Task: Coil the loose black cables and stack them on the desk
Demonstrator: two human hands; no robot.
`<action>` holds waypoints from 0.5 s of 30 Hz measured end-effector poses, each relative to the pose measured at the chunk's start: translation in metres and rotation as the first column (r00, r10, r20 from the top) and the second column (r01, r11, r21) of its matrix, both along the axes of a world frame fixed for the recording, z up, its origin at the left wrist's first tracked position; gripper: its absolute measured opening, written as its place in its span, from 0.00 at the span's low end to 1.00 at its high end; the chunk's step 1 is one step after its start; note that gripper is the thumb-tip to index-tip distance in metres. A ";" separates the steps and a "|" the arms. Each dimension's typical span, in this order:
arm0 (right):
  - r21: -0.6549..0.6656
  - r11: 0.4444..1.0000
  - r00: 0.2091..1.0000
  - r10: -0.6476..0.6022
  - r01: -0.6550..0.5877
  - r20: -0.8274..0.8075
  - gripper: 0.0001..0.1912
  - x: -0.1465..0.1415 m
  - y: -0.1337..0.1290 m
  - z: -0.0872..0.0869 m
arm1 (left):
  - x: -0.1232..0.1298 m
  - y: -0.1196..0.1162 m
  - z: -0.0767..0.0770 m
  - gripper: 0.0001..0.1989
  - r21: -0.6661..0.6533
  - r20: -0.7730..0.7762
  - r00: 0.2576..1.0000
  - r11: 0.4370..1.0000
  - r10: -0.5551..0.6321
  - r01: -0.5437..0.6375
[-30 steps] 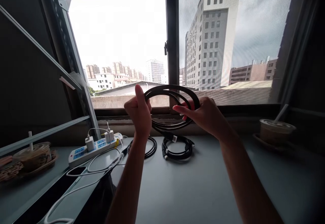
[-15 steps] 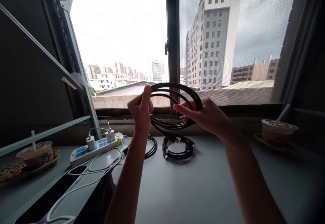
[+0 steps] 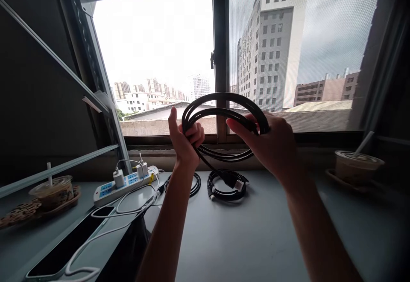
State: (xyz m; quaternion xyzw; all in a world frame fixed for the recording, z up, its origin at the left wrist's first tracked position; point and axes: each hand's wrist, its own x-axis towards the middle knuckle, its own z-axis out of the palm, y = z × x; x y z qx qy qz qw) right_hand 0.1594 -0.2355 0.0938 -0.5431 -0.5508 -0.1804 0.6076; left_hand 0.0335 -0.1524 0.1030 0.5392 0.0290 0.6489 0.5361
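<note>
A black cable [image 3: 224, 97] is looped into a coil and held up in front of the window, over the table. My left hand [image 3: 186, 139] is closed round the coil's left side, its thumb raised. On the other side, my right hand [image 3: 272, 143] grips the coil between thumb and fingers; those fingers are partly hidden behind the loops. One cable end with a metal-tipped plug [image 3: 233, 180] hangs below the coil. Behind that plug, a second coiled black cable [image 3: 237, 196] lies on the table. Another black coil [image 3: 194, 187] lies partly behind my left forearm.
On the left stands a white power strip [image 3: 105, 192] with chargers and white cables [image 3: 128, 214]. A phone [image 3: 70, 243] lies in front of it. Drink cups stand at the left [image 3: 53, 192] and right [image 3: 358, 167]. A metal frame [image 3: 109, 94] rises at the left.
The held coil has spread wider and higher, and its plug hangs slightly lower. My left thumb has lifted off the cable. My right hand has moved slightly right, and the view has shifted a little.
</note>
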 end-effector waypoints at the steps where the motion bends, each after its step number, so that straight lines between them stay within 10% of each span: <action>1: 0.052 0.999 1.000 0.003 -0.001 -0.029 0.23 -0.002 0.001 0.000 | 0.000 0.000 0.000 0.28 -0.015 0.004 1.000 1.000 -0.017 0.017; 15: -0.062 0.916 0.894 0.369 -0.397 -0.255 0.24 -0.001 -0.001 0.004 | 0.008 0.000 -0.003 0.22 -0.105 0.157 0.965 0.975 0.211 -0.196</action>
